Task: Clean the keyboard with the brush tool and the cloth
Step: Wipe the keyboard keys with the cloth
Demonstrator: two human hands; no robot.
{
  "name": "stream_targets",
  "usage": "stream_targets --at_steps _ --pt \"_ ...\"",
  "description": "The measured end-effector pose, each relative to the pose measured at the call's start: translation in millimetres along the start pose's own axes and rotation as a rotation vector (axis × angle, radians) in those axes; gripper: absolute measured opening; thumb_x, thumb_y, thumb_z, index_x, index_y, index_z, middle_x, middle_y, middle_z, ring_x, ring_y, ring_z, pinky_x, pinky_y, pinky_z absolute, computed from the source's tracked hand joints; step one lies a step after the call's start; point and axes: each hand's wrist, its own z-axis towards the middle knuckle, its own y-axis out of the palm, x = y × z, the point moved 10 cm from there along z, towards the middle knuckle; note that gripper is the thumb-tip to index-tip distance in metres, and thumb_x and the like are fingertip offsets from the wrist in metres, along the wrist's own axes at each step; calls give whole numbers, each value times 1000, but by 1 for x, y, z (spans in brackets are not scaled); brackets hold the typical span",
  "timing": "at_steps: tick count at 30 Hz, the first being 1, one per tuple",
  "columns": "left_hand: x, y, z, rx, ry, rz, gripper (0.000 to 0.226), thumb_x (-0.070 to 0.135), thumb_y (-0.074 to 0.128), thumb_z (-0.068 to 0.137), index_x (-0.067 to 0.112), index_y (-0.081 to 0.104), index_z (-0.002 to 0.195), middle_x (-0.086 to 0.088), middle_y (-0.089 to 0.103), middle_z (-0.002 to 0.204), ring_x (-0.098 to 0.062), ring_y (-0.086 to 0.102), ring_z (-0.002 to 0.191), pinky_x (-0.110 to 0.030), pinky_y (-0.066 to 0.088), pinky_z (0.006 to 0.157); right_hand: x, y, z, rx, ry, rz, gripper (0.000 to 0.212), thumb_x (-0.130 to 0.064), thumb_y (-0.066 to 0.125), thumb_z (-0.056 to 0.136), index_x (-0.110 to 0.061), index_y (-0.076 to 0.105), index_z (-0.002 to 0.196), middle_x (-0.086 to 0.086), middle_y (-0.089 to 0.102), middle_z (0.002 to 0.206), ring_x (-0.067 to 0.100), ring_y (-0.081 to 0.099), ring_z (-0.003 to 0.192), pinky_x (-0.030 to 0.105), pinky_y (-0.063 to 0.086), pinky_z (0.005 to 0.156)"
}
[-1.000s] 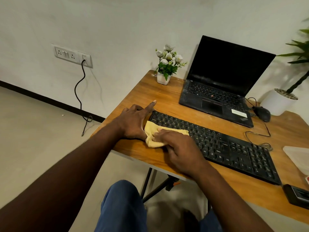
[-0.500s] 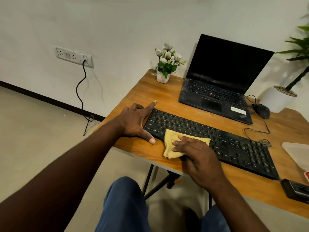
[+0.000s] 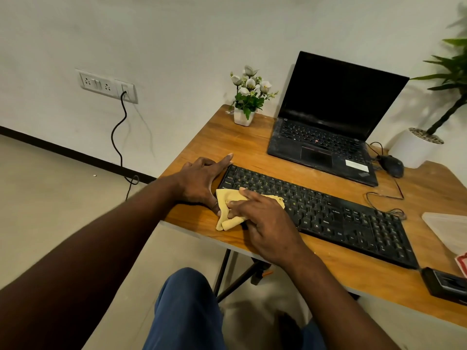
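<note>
Head view: cloth (image 3: pixel 225 201) under right hand (image 3: pixel 264 224)

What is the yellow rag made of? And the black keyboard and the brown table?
The crumpled yellow cloth looks like soft fabric, maybe microfibre: it folds and bunches limply. The long black keyboard looks like matte plastic, with dull moulded keys. The brown table top looks like wood or wood-look laminate: grain streaks show, with a slight sheen.
</note>
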Motion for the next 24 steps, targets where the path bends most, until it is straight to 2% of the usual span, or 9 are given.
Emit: stream_targets --at_steps 3,5,8,10,14,17,19,22,24 --pt "2 0 -4 -42 -7 -77 152 85 74 46 48 -21 158 -7 17 170 -29 6 155 -61 11 121 2 -1 -6 2 25 15 43 -6 52 89 -29 71 120 -14 63 140 13 33 150 51 33 117" --pt "0 -2 -7 -85 -36 -274 143 86 69 47 52 -12 159 -4 13 171 -30 6 155 -61 8 124 0 -2 -5 14 38 22 42 -9 51 91 -31 69 122 -12 63 140 14 31 150 52 34 117" --pt "-9 -6 -1 -53 -76 -588 113 100 48 62 59 5 158 0 16 172 -32 7 157 -64 7 125 -7 0 3 7 30 4 38 -10 51 93 -27 68 122 -9 64 140 17 29 152 51 32 118" --pt "-17 -6 3 9 -136 -649 97 108 31 62 69 15 150 -2 19 171 -33 11 157 -65 7 124 -15 4 10 -9 19 -23 37 -10 52 94 -27 67 123 -9 63 141 19 27 153 50 29 117" --pt "-12 -6 0 110 -150 -662 71 101 21 75 75 29 140 7 37 152 -24 29 146 -62 10 124 -30 12 23 4 44 -123 37 -11 54 96 -26 64 129 -8 63 142 24 28 151 49 28 117" --pt "-16 -5 -4 135 -186 -634 57 102 18 74 87 29 128 -1 43 149 -29 33 144 -62 16 122 -39 9 34 52 86 -233 37 -15 53 95 -26 61 130 -4 64 138 28 34 146 50 30 115" --pt "-17 -6 -6 133 -219 -544 56 94 14 85 81 23 138 -6 42 151 -32 29 146 -62 16 122 -44 9 39 45 86 -280 34 -17 54 95 -25 61 127 -4 65 136 30 35 144 51 28 115" --pt "-3 -10 -11 120 -185 -410 58 75 10 97 63 18 154 -8 40 155 -27 24 148 -56 12 122 -53 12 38 8 12 -311 31 -17 56 93 -24 63 122 -3 66 131 27 38 138 49 25 114" --pt "3 -12 -13 112 -159 -332 65 80 13 95 58 16 157 -7 39 158 -23 22 149 -54 13 119 -51 5 27 17 -21 -258 30 -18 55 92 -26 66 119 -4 69 123 22 43 129 45 28 109"
